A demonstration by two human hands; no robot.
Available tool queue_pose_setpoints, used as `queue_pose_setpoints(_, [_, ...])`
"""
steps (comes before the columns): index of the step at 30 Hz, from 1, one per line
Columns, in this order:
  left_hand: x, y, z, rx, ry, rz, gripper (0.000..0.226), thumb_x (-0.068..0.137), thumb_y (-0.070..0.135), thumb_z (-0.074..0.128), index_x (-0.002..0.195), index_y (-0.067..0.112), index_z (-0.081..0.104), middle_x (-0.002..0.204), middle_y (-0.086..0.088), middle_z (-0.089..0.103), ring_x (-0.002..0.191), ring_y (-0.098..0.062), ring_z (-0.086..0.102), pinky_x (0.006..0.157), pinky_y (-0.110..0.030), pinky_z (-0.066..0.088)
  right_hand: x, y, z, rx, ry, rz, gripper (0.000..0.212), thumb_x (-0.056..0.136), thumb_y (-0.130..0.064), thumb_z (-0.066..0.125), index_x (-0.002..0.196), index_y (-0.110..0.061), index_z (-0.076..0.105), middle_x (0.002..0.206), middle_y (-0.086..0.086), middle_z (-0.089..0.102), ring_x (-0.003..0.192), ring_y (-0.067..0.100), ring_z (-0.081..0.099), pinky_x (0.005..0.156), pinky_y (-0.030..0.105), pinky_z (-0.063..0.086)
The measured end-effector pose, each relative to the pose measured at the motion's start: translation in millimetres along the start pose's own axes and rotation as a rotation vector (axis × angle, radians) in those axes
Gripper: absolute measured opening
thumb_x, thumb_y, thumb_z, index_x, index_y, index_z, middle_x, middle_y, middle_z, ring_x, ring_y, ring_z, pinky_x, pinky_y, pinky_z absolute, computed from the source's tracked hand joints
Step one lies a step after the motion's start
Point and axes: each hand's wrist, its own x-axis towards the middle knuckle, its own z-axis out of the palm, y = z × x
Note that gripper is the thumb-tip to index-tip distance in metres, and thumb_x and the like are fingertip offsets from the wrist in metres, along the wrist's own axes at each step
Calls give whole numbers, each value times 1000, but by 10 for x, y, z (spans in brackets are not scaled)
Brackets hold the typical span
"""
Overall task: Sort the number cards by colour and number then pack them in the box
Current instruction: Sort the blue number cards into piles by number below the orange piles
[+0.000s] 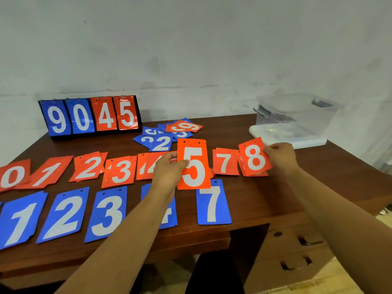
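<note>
My left hand (169,169) pinches a red 5 card (194,164) by its left edge, holding it upright above the table. My right hand (280,157) grips a red 8 card (254,159) by its right edge, over a small red pile. Red cards 0 (12,176), 1 (49,171), 2 (89,166), 3 (119,170), 4 (148,166) and 7 (226,162) lie in a row. In front lie blue cards 1 (21,221), 2 (63,215), 3 (107,213), a partly hidden 4 (167,215) and 7 (212,203). A loose heap of mixed cards (167,134) lies behind.
A clear plastic box (297,117) stands on its white lid (286,139) at the back right of the brown wooden table (265,192). A flip scoreboard (91,115) showing 9 0 4 5 stands at the back left. Drawers sit under the table's right side.
</note>
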Motion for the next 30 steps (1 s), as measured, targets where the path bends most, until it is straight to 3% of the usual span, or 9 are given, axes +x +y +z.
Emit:
queue_pose_setpoints(3, [21, -34, 71, -3, -7, -32, 37, 88, 21, 69, 124, 22, 57, 120, -4, 65, 93, -21, 70, 78, -44, 60, 129, 178, 34, -178, 35, 0, 23, 84, -11, 54, 78, 5, 70, 82, 25, 68, 84, 38, 64, 70, 37, 51])
queue_pose_setpoints(7, [49, -81, 126, 11, 0, -65, 50, 88, 22, 70, 134, 23, 52, 125, -6, 63, 95, -23, 70, 76, -44, 61, 165, 294, 149, -365, 16, -43, 18, 88, -17, 58, 84, -7, 72, 83, 10, 69, 82, 25, 64, 72, 34, 51])
queue_pose_setpoints(13, [71, -125, 184, 51, 3, -74, 50, 88, 23, 70, 135, 23, 51, 127, -7, 62, 97, -24, 69, 77, -45, 61, 130, 364, 277, -562, 105, -77, 19, 89, -26, 64, 98, -10, 69, 96, 10, 66, 89, 23, 63, 80, 39, 56])
queue_pose_setpoints(16, [61, -149, 222, 35, -19, -73, 45, 88, 22, 70, 130, 23, 54, 123, -6, 64, 93, -23, 70, 78, -46, 60, -26, 183, 302, -412, 182, -237, 21, 90, -27, 61, 98, -10, 69, 97, 8, 65, 90, 21, 61, 82, 38, 53])
queue_pose_setpoints(18, [61, -157, 257, 49, -26, -75, 45, 88, 22, 70, 130, 22, 53, 123, -4, 63, 94, -23, 70, 78, -45, 60, -253, -94, 351, -191, -8, -250, 26, 93, -35, 58, 93, -11, 69, 90, 2, 66, 85, 17, 60, 79, 34, 49])
queue_pose_setpoints(20, [61, -139, 299, 40, -29, -80, 43, 88, 21, 69, 128, 22, 53, 119, -1, 61, 93, -22, 69, 77, -43, 61, -530, -378, 425, 38, -306, -136, 33, 93, -44, 57, 92, -13, 69, 88, 0, 69, 81, 14, 62, 74, 31, 49])
queue_pose_setpoints(23, [80, -87, 348, 39, -28, -42, 40, 88, 22, 70, 125, 22, 54, 115, -2, 64, 90, -20, 70, 76, -42, 61, -748, -559, 589, 126, -564, -46, 24, 93, -40, 60, 99, -19, 68, 96, -5, 69, 89, 12, 65, 73, 27, 53])
queue_pose_setpoints(27, [228, 44, 245, 44, -54, 83, 32, 90, 21, 67, 120, 18, 58, 112, -4, 69, 92, -17, 71, 80, -37, 60, -598, -669, 661, 325, -398, -46, 12, 94, -24, 62, 88, -16, 69, 93, 1, 71, 87, 16, 67, 61, 25, 51])
queue_pose_setpoints(30, [402, 96, 14, 401, 20, 255, 22, 92, 23, 63, 114, 19, 61, 107, 2, 67, 86, -8, 64, 72, -24, 53, -350, -707, 655, 373, -193, -11, 18, 92, -19, 64, 74, -21, 63, 87, 4, 69, 88, 21, 67, 72, 36, 56])
